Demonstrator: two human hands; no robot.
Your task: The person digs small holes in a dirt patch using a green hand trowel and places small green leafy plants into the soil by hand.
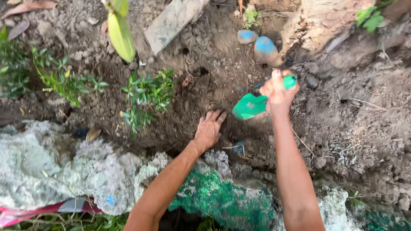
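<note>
My right hand (278,92) grips the handle of a small green plastic trowel (250,105), blade pointing down and left above dark loose soil (214,77). My left hand (209,128) lies flat, palm down, fingers together, on the soil just left of the blade. A small leafy green plant (147,96) stands in the soil to the left of that hand. Both bare forearms reach up from the bottom edge over a rough stone border.
A cracked stone edge (85,171) with green paint patches runs along the bottom. Two blue-painted stones (263,49) lie at the top. More small plants (64,81) grow at left. A flat grey slab (171,21) and a yellow-green leaf (120,34) sit above.
</note>
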